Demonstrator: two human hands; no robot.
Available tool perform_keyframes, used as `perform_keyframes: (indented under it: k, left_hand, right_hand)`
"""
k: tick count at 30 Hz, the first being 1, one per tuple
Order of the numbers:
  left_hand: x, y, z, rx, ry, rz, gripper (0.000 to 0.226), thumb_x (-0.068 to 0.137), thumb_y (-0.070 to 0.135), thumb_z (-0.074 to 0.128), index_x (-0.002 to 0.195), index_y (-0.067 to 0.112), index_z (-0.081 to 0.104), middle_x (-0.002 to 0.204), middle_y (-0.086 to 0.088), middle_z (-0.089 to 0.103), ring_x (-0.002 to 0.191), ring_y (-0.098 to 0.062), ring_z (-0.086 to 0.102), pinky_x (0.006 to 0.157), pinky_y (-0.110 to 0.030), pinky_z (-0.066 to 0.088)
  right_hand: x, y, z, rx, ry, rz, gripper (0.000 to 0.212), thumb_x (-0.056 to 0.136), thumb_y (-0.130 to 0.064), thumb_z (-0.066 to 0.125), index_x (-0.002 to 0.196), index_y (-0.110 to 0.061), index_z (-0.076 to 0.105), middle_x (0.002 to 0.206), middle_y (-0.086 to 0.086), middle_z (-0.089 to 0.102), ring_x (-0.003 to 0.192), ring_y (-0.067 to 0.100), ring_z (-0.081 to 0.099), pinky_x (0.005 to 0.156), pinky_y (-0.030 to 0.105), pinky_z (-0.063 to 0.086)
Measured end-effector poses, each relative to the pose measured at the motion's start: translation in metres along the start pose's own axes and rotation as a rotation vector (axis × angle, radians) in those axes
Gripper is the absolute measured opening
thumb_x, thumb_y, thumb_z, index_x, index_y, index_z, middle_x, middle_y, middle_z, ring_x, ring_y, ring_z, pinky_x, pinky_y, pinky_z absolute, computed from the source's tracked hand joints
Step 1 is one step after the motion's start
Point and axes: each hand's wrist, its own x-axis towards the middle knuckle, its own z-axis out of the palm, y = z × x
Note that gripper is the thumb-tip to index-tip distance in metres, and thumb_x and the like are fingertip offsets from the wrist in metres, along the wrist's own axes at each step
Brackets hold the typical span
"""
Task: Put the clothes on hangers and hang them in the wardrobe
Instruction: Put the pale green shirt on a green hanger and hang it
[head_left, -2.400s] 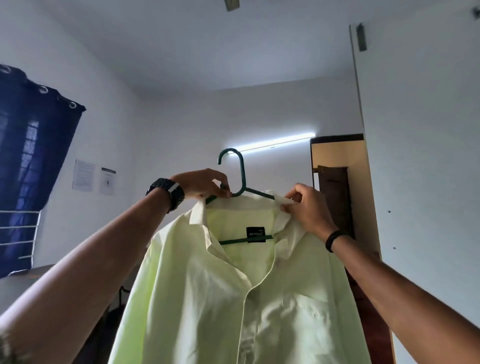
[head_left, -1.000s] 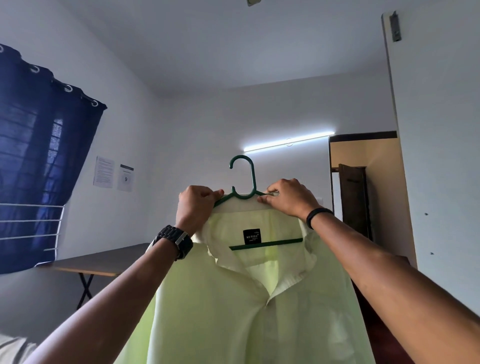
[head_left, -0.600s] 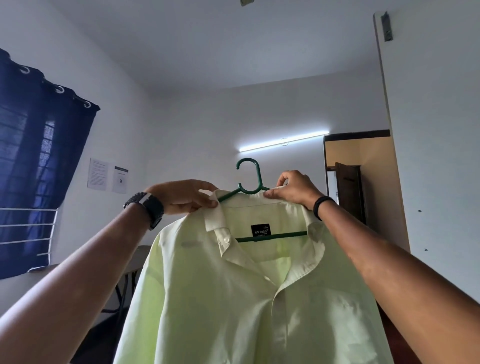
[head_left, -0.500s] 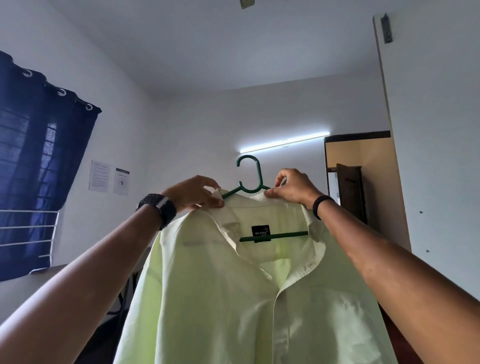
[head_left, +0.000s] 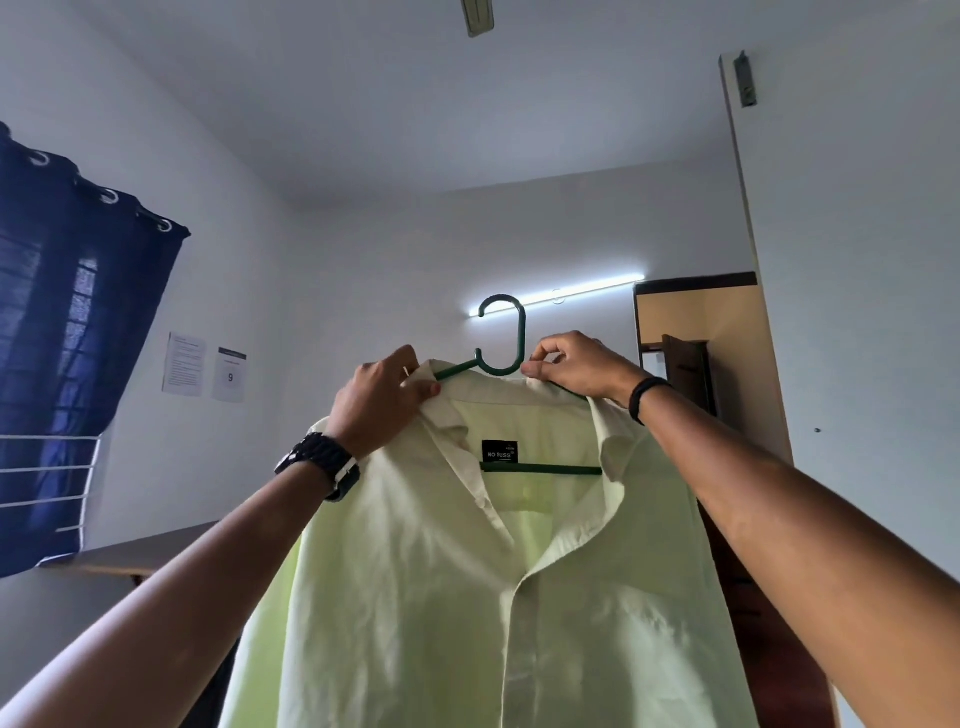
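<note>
- The left hand (head_left: 382, 397), a dark watch (head_left: 321, 464) on its wrist, had its grip closed on the left side of the shirt's collar, thumb and fingers pinching the cloth at the hanger's left shoulder.
- The right hand (head_left: 579, 365), with a black band (head_left: 645, 399) round its wrist, pinched the top of the collar just beside the base of the hook, its other fingers curled.
- The pale yellow-green shirt (head_left: 493, 597) hung in the air between the two arms, draped over the green hanger (head_left: 503, 343), front placket facing the camera, a black label showing inside the neck.
- The hanger's hook stood upright above the collar; its lower bar crossed the open neck.
- A table (head_left: 130, 558) stood lower left, under a blue curtain (head_left: 72, 332).
- Two sheets of paper (head_left: 205, 366) were stuck to the far wall.
- A lit tube lamp (head_left: 566, 296) glowed on the back wall, beside an open doorway (head_left: 696, 332).
- A white panel (head_left: 857, 260) rose at the right; I could not tell whether it belonged to the wardrobe.
</note>
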Motion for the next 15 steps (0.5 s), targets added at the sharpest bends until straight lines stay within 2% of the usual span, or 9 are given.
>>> perform_keyframes:
  k: [1,2,4,6,7,9,10,12,15]
  left_hand:
    - [-0.002,-0.001,-0.002,0.035,0.025,-0.013,0.021,0.087,0.039,0.062,0.089,0.022,0.050,0.086,-0.005,0.063,0.078,-0.031,0.058,0.066,-0.037,0.046]
    - [-0.004,-0.003,-0.004,0.063,0.052,-0.020,0.022,0.088,0.041,0.061,0.091,0.021,0.051,0.087,-0.005,0.064,0.079,-0.031,0.058,0.065,-0.036,0.045]
    - [-0.005,-0.011,-0.012,0.118,0.100,-0.023,0.027,0.089,0.044,0.058,0.096,0.019,0.051,0.089,-0.008,0.065,0.080,-0.033,0.059,0.062,-0.035,0.041]
    - [-0.002,-0.017,-0.020,0.156,0.138,-0.020,0.032,0.091,0.046,0.055,0.101,0.016,0.049,0.094,-0.014,0.066,0.081,-0.035,0.060,0.061,-0.034,0.037]
    - [0.001,-0.018,-0.023,0.175,0.148,-0.015,0.035,0.092,0.046,0.054,0.104,0.014,0.048,0.096,-0.017,0.067,0.082,-0.037,0.061,0.061,-0.035,0.037]
    - [0.007,-0.014,-0.028,0.230,0.157,-0.004,0.039,0.094,0.047,0.049,0.107,0.010,0.046,0.100,-0.021,0.066,0.085,-0.041,0.062,0.062,-0.036,0.037]
    - [0.009,-0.009,-0.028,0.279,0.163,0.010,0.041,0.095,0.047,0.047,0.108,0.009,0.044,0.101,-0.021,0.066,0.087,-0.042,0.062,0.062,-0.036,0.036]
    - [0.010,0.001,-0.038,0.392,0.183,0.056,0.045,0.096,0.051,0.042,0.108,0.008,0.042,0.099,-0.021,0.067,0.086,-0.043,0.064,0.062,-0.037,0.035]
    - [0.018,0.013,-0.058,0.485,0.170,0.081,0.051,0.095,0.056,0.036,0.107,0.008,0.046,0.095,-0.022,0.066,0.088,-0.043,0.063,0.065,-0.038,0.038]
  right_hand:
    - [-0.005,0.001,-0.004,0.131,-0.094,0.056,0.033,0.094,-0.040,0.055,0.107,-0.011,0.064,0.106,0.000,0.058,0.101,0.015,0.053,0.091,0.033,0.042]
    - [-0.010,0.004,-0.012,0.299,-0.206,0.132,0.033,0.098,-0.037,0.048,0.115,-0.011,0.060,0.106,0.002,0.056,0.096,0.016,0.053,0.088,0.034,0.043]
    - [-0.018,0.015,-0.029,0.507,-0.371,0.272,0.030,0.101,-0.023,0.040,0.126,-0.013,0.052,0.102,0.007,0.056,0.082,0.019,0.054,0.075,0.032,0.046]
    - [-0.026,0.020,-0.041,0.432,-0.444,0.309,0.030,0.098,-0.008,0.043,0.125,-0.014,0.053,0.103,0.008,0.062,0.083,0.020,0.059,0.073,0.032,0.049]
    - [-0.029,0.020,-0.043,0.369,-0.451,0.289,0.027,0.096,-0.008,0.048,0.121,-0.015,0.057,0.104,0.007,0.064,0.086,0.019,0.060,0.075,0.032,0.050]
    - [-0.030,0.009,-0.043,0.298,-0.385,0.204,0.020,0.092,-0.021,0.061,0.111,-0.014,0.064,0.104,0.006,0.067,0.090,0.019,0.063,0.078,0.033,0.052]
    - [-0.031,0.004,-0.042,0.265,-0.314,0.153,0.024,0.090,-0.028,0.063,0.107,-0.012,0.066,0.104,0.007,0.068,0.091,0.021,0.065,0.080,0.034,0.053]
    - [-0.033,-0.012,-0.041,0.159,-0.178,0.059,0.032,0.090,-0.037,0.061,0.105,-0.011,0.069,0.104,0.008,0.070,0.094,0.023,0.067,0.085,0.037,0.053]
    - [-0.033,-0.028,-0.052,0.061,-0.088,-0.017,0.032,0.093,-0.041,0.056,0.102,-0.014,0.071,0.098,0.004,0.072,0.088,0.019,0.067,0.082,0.035,0.053]
